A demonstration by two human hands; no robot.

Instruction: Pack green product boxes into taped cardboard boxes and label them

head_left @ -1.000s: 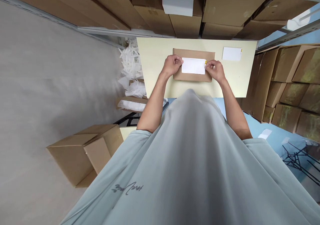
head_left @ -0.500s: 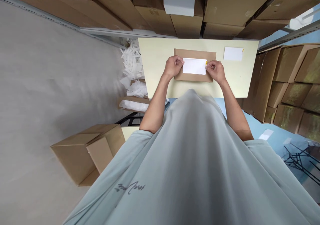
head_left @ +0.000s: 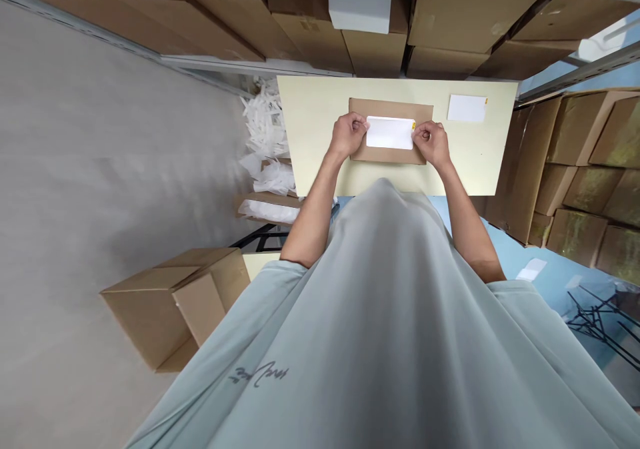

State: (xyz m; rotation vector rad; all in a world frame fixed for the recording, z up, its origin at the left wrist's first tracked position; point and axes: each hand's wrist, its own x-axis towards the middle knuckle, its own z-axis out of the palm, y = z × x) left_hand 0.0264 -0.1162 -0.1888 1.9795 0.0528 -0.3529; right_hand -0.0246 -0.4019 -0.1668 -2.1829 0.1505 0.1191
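Observation:
A white rectangular label [head_left: 390, 133] with rounded corners and a small yellow mark at its top right corner is over a flat brown cardboard box [head_left: 360, 156]. My left hand [head_left: 349, 134] pinches its left edge between thumb and fingers. At the opposite edge, near the yellow mark, my right hand [head_left: 432, 142] pinches it in the same way. Whether the label touches the box or hovers just above it, I cannot tell. Box and hands are at a pale yellow table [head_left: 315, 102]. A similar white label [head_left: 467, 108] with a yellow corner lies to the right.
Cardboard boxes [head_left: 450, 16] fill the shelf behind the table, with a white box [head_left: 360, 2] among them. More boxes [head_left: 565, 149] are stacked at right. White packing scraps [head_left: 265, 122] lie left of the table. An open carton [head_left: 175, 296] stands at lower left.

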